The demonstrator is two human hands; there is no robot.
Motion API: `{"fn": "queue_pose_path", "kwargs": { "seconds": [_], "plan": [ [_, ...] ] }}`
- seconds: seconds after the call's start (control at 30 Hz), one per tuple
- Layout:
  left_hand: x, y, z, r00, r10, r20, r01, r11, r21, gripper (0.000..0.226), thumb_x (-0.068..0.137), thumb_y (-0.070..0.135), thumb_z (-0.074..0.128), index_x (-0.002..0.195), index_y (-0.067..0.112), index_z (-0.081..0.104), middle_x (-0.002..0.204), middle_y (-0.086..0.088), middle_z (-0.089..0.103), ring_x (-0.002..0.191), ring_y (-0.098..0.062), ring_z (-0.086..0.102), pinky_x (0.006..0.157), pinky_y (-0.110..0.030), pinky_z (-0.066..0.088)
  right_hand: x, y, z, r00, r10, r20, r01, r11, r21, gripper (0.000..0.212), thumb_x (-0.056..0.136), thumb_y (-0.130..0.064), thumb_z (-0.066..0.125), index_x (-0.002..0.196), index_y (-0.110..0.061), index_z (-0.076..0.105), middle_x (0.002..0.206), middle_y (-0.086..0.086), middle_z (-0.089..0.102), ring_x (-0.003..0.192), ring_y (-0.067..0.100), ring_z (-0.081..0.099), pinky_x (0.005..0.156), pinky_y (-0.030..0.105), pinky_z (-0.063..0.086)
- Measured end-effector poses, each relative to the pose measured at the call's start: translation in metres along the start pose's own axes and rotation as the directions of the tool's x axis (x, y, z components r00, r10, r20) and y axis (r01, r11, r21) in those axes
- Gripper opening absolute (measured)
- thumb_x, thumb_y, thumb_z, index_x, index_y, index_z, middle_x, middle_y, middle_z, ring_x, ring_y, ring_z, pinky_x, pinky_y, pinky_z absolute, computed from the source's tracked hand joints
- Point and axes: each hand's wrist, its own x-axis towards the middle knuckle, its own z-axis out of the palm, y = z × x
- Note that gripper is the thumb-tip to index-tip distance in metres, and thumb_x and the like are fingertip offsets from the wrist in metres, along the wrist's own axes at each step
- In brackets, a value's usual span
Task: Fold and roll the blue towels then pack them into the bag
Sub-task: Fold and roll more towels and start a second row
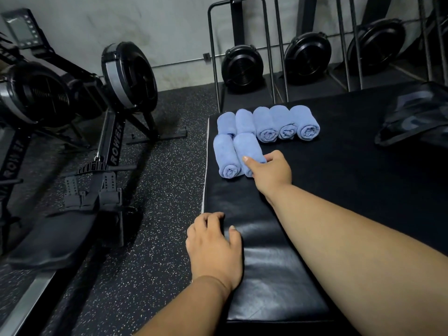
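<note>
Left hand (214, 248) on black pad (274, 275); machine (114, 151) reads "ROWER".

Right arm reaches forward across the view, forearm bare, wrist straight. Right hand (270, 169) seen from the back, thumb extended to the left, fingers curled over and round a rolled blue towel (247, 151), gripping it from the right side. Left arm enters from the bottom edge, forearm bare, wrist slightly bent. Left hand (214, 248) lies palm down, fingers loosely bent, thumb out to the right, resting on the black pad (266, 275) near its left edge.
</note>
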Motion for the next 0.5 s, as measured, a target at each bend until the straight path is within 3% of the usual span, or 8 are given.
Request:
{"fn": "queue_pose_path", "kwargs": {
  "seconds": [0.23, 0.3, 0.33, 0.4, 0.47, 0.5],
  "plan": [
    [-0.001, 0.001, -0.001, 1.0, 0.002, 0.011, -0.002, 0.999, -0.036, 0.043, 0.088, 0.053, 0.045, 0.125, 0.035, 0.056, 0.126, 0.011, 0.046, 0.12, -0.017, 0.041, 0.107, -0.037, 0.033, -0.004, -0.009, -0.003, 1.0, 0.027, 0.005, -0.026, 0.997, -0.07, 0.066, 0.076, -0.065, 0.08, 0.109, -0.016, 0.052, 0.102, -0.002, 0.063, 0.081, 0.015, 0.061, 0.056, 0.027, 0.039],
    [0.002, 0.002, -0.006, 0.999, -0.041, -0.031, 0.037, 0.992, -0.125, 0.044, 0.09, 0.053, 0.049, 0.126, 0.03, 0.058, 0.128, 0.005, 0.051, 0.12, -0.022, 0.046, 0.108, -0.039, 0.035, -0.006, -0.009, -0.005, 1.0, 0.03, -0.002, -0.03, 0.998, -0.051, 0.068, 0.075, -0.066, 0.079, 0.113, -0.018, 0.05, 0.108, -0.001, 0.061, 0.084, 0.016, 0.061, 0.057, 0.026, 0.039],
    [0.017, 0.002, -0.009, 0.99, -0.128, -0.063, 0.11, 0.967, -0.231, 0.045, 0.093, 0.051, 0.052, 0.129, 0.026, 0.058, 0.132, -0.001, 0.053, 0.123, -0.026, 0.048, 0.11, -0.041, 0.034, -0.007, -0.007, -0.007, 1.0, 0.025, 0.005, -0.025, 0.999, -0.027, 0.069, 0.074, -0.067, 0.079, 0.114, -0.02, 0.049, 0.109, -0.001, 0.062, 0.085, 0.016, 0.062, 0.059, 0.026, 0.041],
    [0.071, 0.004, -0.021, 0.926, -0.377, 0.009, 0.33, 0.8, -0.501, 0.054, 0.098, 0.049, 0.057, 0.142, 0.018, 0.052, 0.144, -0.012, 0.051, 0.132, -0.032, 0.047, 0.115, -0.04, 0.032, -0.008, 0.001, -0.008, 1.0, -0.011, 0.019, 0.011, 1.0, -0.011, 0.068, 0.072, -0.07, 0.079, 0.113, -0.024, 0.049, 0.109, -0.001, 0.064, 0.086, 0.016, 0.065, 0.063, 0.027, 0.044],
    [0.133, -0.004, -0.026, 0.83, -0.466, 0.307, 0.52, 0.447, -0.728, 0.063, 0.097, 0.061, 0.054, 0.145, 0.02, 0.054, 0.142, -0.009, 0.057, 0.129, -0.03, 0.056, 0.114, -0.044, 0.04, -0.008, 0.009, -0.006, 0.998, -0.059, 0.036, 0.06, 0.997, -0.037, 0.062, 0.072, -0.07, 0.078, 0.108, -0.028, 0.05, 0.108, -0.001, 0.065, 0.089, 0.015, 0.066, 0.068, 0.028, 0.047],
    [0.159, -0.007, -0.022, 0.774, -0.441, 0.455, 0.607, 0.31, -0.732, 0.064, 0.093, 0.066, 0.055, 0.137, 0.021, 0.062, 0.13, -0.006, 0.067, 0.119, -0.029, 0.063, 0.11, -0.046, 0.046, -0.008, 0.011, -0.005, 0.997, -0.064, 0.037, 0.065, 0.997, -0.049, 0.063, 0.07, -0.073, 0.076, 0.107, -0.029, 0.05, 0.108, -0.001, 0.065, 0.09, 0.016, 0.066, 0.072, 0.03, 0.05]
  ]
}}
